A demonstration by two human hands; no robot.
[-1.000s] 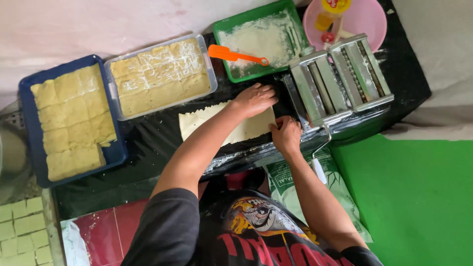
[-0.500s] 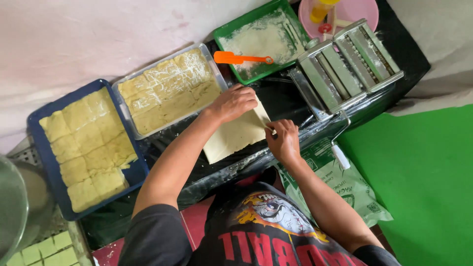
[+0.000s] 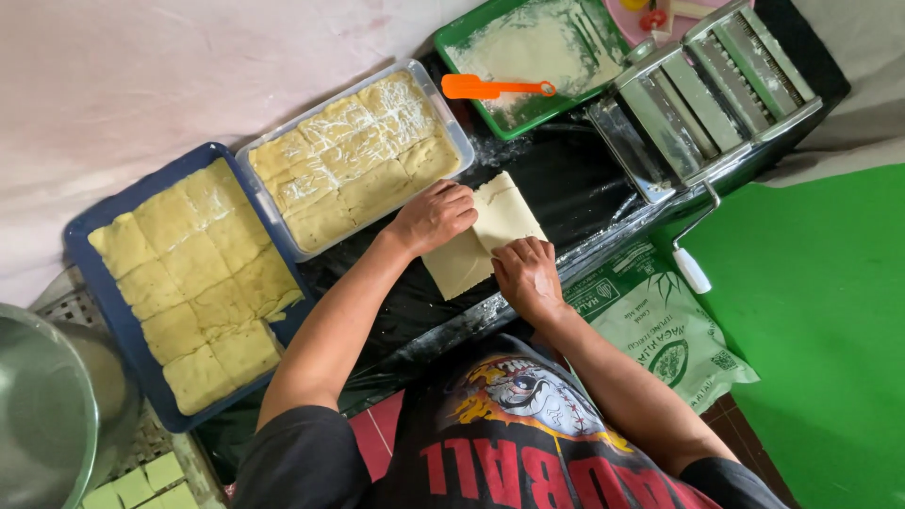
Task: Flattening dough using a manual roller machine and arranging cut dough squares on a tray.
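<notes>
A pale, flat dough sheet [image 3: 485, 236] lies on the black tabletop [image 3: 556, 179], in the middle of the scene, just near of the clear tray of dough squares [image 3: 353, 155] and left of the metal pasta roller [image 3: 707, 90]. Both hands rest on it. The left hand [image 3: 436, 215] presses on the sheet's left edge with its fingers [image 3: 460, 203] together and curled down flat on the dough, not clamped around it. The right hand [image 3: 528, 273] sits at the near right edge, fingers [image 3: 528, 247] together and laid on the surface; whether it pinches an edge cannot be told. The sheet's long axis runs diagonally, from its near-left corner toward the far right, so it points roughly toward the roller, and the uncovered far end of the sheet lies just beyond both sets of fingertips. The two hands are about equally close, one on either long side. The dough looks smooth, cream-coloured and thin, with straight edges and a faint seam or fold line across the middle, lightly floured. Farther left a blue tray [image 3: 94, 283] holds more cut yellow squares; at the far side a green tray [image 3: 452, 42] of flour carries an orange spatula [image 3: 495, 88].
</notes>
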